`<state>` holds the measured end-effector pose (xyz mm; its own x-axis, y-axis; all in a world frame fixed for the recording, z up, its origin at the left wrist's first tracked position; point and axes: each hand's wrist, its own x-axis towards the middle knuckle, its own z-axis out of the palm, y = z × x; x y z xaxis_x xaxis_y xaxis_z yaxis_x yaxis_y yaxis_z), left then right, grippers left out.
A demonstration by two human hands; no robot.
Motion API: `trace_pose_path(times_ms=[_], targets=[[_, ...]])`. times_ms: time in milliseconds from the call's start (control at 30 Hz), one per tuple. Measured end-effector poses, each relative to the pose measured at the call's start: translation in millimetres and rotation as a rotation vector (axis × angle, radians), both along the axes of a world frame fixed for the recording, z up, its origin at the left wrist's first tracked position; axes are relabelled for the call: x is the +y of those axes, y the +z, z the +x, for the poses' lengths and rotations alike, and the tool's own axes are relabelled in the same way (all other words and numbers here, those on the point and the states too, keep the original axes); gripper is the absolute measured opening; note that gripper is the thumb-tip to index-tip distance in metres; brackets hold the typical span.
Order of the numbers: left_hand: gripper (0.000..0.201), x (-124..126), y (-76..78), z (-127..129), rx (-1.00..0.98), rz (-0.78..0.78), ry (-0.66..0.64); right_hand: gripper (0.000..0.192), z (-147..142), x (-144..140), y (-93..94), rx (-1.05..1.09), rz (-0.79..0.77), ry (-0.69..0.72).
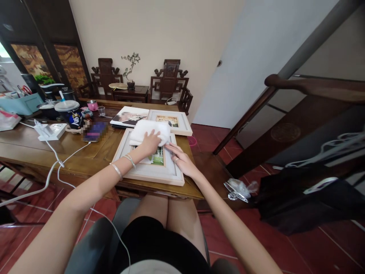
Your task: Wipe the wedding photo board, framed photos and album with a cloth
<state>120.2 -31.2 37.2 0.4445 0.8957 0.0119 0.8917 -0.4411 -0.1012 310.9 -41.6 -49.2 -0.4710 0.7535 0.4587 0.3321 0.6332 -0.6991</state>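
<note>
- Both hands work over the near picture frame (148, 167): the left hand (149, 144) lies flat, fingers spread, pressing a folded white cloth (148, 131) onto the upper part of the glass, while the right hand (181, 158) rests open, holding nothing, its fingers on the frame's right rail to steady it.
- Bench (34, 152): a long wooden top, with the frame lying flat at its near right corner, just in front of the person's knees.
- Frame: pale wood with a wide white mat around a small greenish photo; its top half is hidden under the cloth and hand.
- Step, as I judge it: wiping the glass, part-way through, with the cloth up at the far end. The lower glass and the rails look like the ground left to cover, which would call for drawing the cloth toward the body while the other hand keeps the frame from sliding.
- Second frame (170, 121) and a photo book (129, 116) lie just beyond, apart from the hands.
- Lidded cup (70, 112) and white power strip (51, 131) sit further left, a cable trailing off the edge.
</note>
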Motion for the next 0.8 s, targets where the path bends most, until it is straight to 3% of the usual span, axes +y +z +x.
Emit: trace_pose_path(times_ms=[333, 467, 667, 733, 800], targets=[[0.038, -20.6, 22.9, -90.4, 0.098, 0.057, 0.184, 0.061, -4.5, -2.4, 4.4, 0.081, -0.061, -0.065], [0.038, -54.1, 29.4, -85.2, 0.170, 0.012, 0.193, 0.061, -6.3, -2.7, 4.1, 0.110, -0.074, -0.064], [0.033, -143.3, 33.2, -61.7, 0.297, -0.076, 0.170, 0.060, -7.1, -4.2, 2.6, 0.148, -0.069, -0.043], [0.033, -157.5, 34.7, -61.4, 0.307, -0.082, 0.143, 0.060, -7.6, -5.0, 4.3, 0.163, -0.060, -0.029], [0.033, -153.6, 34.6, -64.2, 0.291, -0.068, 0.127, 0.062, -8.5, -6.2, 7.3, 0.177, -0.054, -0.019]])
